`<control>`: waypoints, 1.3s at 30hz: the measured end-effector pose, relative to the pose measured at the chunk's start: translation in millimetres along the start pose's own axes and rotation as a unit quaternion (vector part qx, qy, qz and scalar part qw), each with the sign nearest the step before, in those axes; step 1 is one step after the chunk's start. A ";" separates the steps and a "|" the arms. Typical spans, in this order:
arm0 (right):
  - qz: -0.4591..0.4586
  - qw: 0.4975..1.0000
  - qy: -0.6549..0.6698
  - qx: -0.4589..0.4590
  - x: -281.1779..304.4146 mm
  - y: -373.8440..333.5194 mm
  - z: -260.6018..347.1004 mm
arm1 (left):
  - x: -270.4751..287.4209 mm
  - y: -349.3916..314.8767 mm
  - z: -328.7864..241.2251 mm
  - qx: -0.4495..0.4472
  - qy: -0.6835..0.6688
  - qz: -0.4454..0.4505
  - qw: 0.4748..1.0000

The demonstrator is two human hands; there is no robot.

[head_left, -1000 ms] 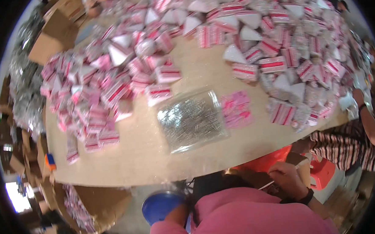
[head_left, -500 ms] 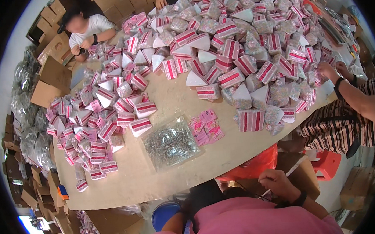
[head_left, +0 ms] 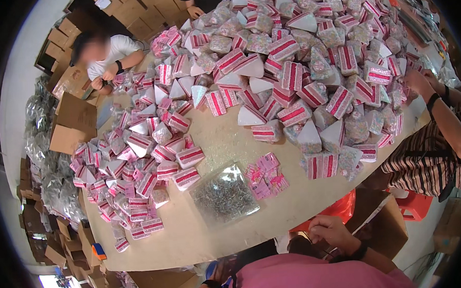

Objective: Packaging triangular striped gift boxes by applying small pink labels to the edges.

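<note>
Below the table's front edge, my right hand (head_left: 330, 231) is raised in front of my pink shirt, its fingers curled; whatever they may hold is hidden. My left hand (head_left: 222, 270) shows low beside a blue round object (head_left: 210, 270), its fingers too dark and blurred to read. Across the table (head_left: 235, 232) from my hands lies a clear plastic bag (head_left: 225, 195) full of small metal pieces. Touching its right side is a loose pile of pink printed cards (head_left: 266, 176). Neither hand touches the table.
A large heap of cake-slice-shaped pieces (head_left: 292, 78) covers the far and right side; a smaller heap (head_left: 138, 175) lies left. Co-workers' hands (head_left: 420, 82), (head_left: 109, 72) work at the right and far left. Cartons (head_left: 73, 121), an orange-blue object (head_left: 98, 251) and a red stool (head_left: 415, 207) stand around.
The view has shifted, so the table's things sit further right and lower. My left hand has come into sight beside the blue object. My right hand stays raised with curled fingers.
</note>
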State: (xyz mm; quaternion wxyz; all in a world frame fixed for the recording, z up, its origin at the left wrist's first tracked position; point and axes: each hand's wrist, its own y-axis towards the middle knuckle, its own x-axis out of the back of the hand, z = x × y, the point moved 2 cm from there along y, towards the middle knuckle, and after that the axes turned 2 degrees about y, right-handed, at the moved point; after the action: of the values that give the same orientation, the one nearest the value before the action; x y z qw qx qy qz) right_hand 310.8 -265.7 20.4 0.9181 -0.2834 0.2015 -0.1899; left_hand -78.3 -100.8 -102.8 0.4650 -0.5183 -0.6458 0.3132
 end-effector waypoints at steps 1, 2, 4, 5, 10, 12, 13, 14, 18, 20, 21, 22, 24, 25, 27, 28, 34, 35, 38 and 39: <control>0.006 1.000 -0.004 0.004 -2.4 4.1 4.2 | 12.2 -7.5 -8.3 -0.002 -0.016 0.018 1.000; 0.011 1.000 -0.007 0.008 -3.1 7.6 8.3 | 24.7 -18.3 -16.9 -0.002 -0.039 0.040 0.998; 0.008 0.999 -0.040 -0.013 1.8 2.8 29.0 | 51.3 -46.8 -35.1 0.004 -0.088 0.093 0.992; 0.005 0.998 -0.056 -0.022 4.9 -2.0 41.0 | 66.7 -61.3 -46.5 0.008 -0.114 0.124 0.986; -0.019 0.999 -0.032 -0.006 16.8 -38.7 93.1 | 120.8 -99.6 -87.2 0.027 -0.155 0.224 0.962; -0.037 0.998 -0.040 0.007 20.7 -43.1 105.8 | 134.9 -95.7 -95.4 0.033 -0.137 0.257 0.956; -0.049 0.997 -0.064 0.019 23.5 -40.0 110.0 | 140.1 -90.3 -98.2 0.035 -0.126 0.269 0.954; -0.060 0.993 -0.093 0.028 25.8 -33.1 111.2 | 142.7 -82.9 -99.7 0.038 -0.117 0.285 0.951; -0.138 0.969 -0.165 0.125 18.2 -20.6 85.8 | 139.5 -37.8 -101.9 0.035 -0.053 0.347 0.936; -0.149 0.967 -0.172 0.116 -0.9 -32.7 70.1 | 138.1 -26.2 -95.9 0.018 -0.026 0.370 0.928; -0.165 0.966 -0.167 0.109 -5.4 -36.2 65.3 | 140.3 -25.2 -99.5 0.015 -0.016 0.376 0.926; -0.170 0.968 -0.140 0.124 -11.0 -40.0 56.3 | 140.4 -26.2 -97.7 0.014 -0.007 0.381 0.924; -0.182 0.966 -0.090 0.158 -22.3 -49.3 38.9 | 138.0 -29.1 -94.0 0.007 0.013 0.383 0.924; -0.192 0.965 -0.092 0.155 -28.6 -57.5 35.5 | 136.6 -32.5 -92.9 0.000 0.024 0.380 0.925; -0.221 0.959 -0.051 0.169 -40.1 -73.5 24.1 | 133.8 -38.1 -89.1 -0.020 0.051 0.364 0.930; -0.233 0.955 -0.031 0.180 -45.5 -80.6 18.6 | 132.0 -43.2 -86.4 -0.031 0.062 0.351 0.934; -0.273 0.936 0.004 0.223 -71.5 -100.2 -12.3 | 119.7 -77.5 -86.4 -0.095 0.116 0.266 0.952; -0.274 0.933 -0.009 0.234 -74.8 -99.7 -17.7 | 117.8 -82.5 -85.9 -0.105 0.123 0.252 0.954; -0.285 0.926 -0.026 0.247 -75.7 -98.3 -33.9 | 118.6 -83.7 -64.0 -0.134 0.165 0.229 0.950; -0.297 0.924 -0.018 0.242 -73.7 -99.6 -38.7 | 122.4 -76.9 -48.4 -0.147 0.190 0.226 0.944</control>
State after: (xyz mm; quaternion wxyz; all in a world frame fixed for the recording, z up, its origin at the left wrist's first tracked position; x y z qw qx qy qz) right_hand 206.6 -325.2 69.8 0.8639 -0.1032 0.0397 -0.4913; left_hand -66.3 -7.4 17.0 0.4150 -0.7630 -0.4501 0.2076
